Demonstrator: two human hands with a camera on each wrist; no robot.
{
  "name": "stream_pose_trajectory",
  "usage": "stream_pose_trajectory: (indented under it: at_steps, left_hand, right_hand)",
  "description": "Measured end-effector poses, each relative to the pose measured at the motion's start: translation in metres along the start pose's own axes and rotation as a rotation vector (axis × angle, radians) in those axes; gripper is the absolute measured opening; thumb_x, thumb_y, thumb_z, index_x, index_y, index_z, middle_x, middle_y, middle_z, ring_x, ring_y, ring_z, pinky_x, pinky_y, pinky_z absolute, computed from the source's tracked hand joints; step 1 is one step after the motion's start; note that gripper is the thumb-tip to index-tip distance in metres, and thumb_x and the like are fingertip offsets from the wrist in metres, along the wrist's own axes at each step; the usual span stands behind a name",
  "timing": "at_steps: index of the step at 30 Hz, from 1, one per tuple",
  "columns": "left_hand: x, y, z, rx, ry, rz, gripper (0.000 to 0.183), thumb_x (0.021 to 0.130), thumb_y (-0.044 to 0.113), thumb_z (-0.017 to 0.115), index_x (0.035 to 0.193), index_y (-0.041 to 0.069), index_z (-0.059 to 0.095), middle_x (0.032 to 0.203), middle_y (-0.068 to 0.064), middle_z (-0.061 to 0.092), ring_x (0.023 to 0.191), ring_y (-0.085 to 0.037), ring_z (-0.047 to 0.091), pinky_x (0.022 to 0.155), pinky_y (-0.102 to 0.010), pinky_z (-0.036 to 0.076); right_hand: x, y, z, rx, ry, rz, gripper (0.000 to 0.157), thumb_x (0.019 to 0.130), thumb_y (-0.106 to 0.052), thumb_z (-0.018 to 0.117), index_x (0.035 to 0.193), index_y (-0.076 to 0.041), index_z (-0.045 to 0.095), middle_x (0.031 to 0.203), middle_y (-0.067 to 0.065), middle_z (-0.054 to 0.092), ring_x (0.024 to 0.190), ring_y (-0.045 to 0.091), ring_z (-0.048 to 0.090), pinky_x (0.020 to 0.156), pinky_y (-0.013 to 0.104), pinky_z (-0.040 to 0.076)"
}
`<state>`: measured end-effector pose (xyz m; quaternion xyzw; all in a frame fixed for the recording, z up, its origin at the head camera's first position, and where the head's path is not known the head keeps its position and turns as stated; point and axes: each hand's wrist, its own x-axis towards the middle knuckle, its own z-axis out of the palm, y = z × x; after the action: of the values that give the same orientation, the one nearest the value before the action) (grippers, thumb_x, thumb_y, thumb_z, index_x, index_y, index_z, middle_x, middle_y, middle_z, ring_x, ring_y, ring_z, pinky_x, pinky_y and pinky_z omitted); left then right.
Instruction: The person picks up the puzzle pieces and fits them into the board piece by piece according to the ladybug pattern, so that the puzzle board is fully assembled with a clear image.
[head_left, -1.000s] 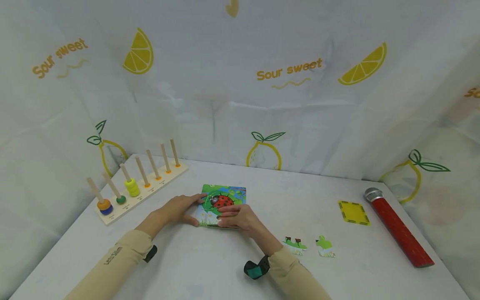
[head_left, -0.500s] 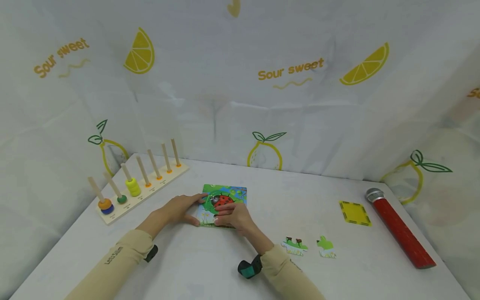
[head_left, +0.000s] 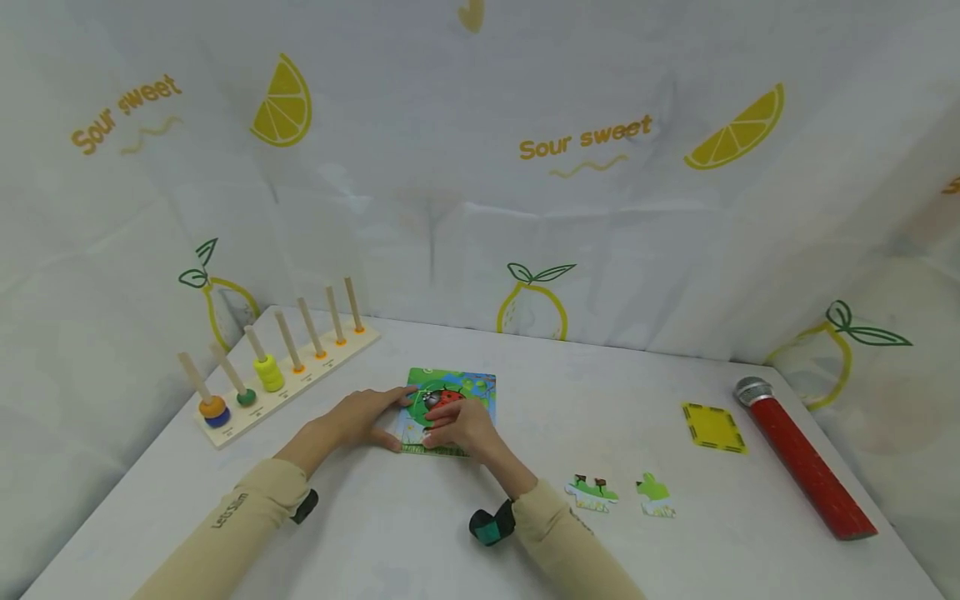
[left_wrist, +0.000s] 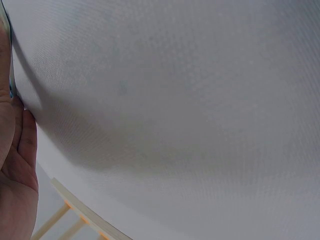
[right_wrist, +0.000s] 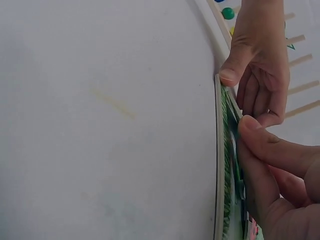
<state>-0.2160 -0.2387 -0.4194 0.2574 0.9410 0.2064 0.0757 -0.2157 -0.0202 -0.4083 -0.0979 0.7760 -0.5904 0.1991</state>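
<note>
Cardboard puzzle board: ladybug puzzle board [head_left: 450, 408] lies flat on the white table [head_left: 465, 533], near the middle, between both hands.
Left hand: left hand [head_left: 358, 419] grips the board's left edge, thumb at the near corner, fingers curled over the top.
Right hand: right hand [head_left: 461, 427] presses curled fingers on a puzzle piece [head_left: 442, 400] in the picture.
Risk: I judge the piece may jam or bend if pushed crooked; the board can slide if the left grip loosens.
Loose pieces: two green pieces [head_left: 621, 493] wait well apart, at the right.
</note>
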Motion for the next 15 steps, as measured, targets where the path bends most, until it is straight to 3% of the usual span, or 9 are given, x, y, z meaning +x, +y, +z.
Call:
stream_pose_trajectory:
  at_steps: [11,15]
  left_hand:
    - [-0.0006,-0.0022,0.0018,0.008,0.014,0.026,0.087,0.075,0.039,0.077,0.145,0.005,0.038,0.129,-0.006,0.061,0.119,-0.035,0.054,0.1,-0.052,0.041]
    - [-0.0012,-0.0017,0.0015,0.01,0.017,0.024,0.087,0.075,0.039,0.077,0.145,0.005,0.038,0.129,-0.007,0.061,0.118,-0.035,0.055,0.099,-0.052,0.042]
  right_hand:
    - [0.0017,-0.0019,0.0016,-0.254,0.022,-0.081,0.034,0.066,0.006,0.083,0.098,0.006,0.071,0.083,0.011,0.07,0.071,0.013,0.064,0.061,0.023,0.053]
    - [-0.0009,-0.0039,0.0036,-0.285,0.029,-0.089,0.037,0.067,0.007,0.082,0.101,0.006,0.07,0.087,0.012,0.068,0.07,0.014,0.066,0.063,0.023,0.054]
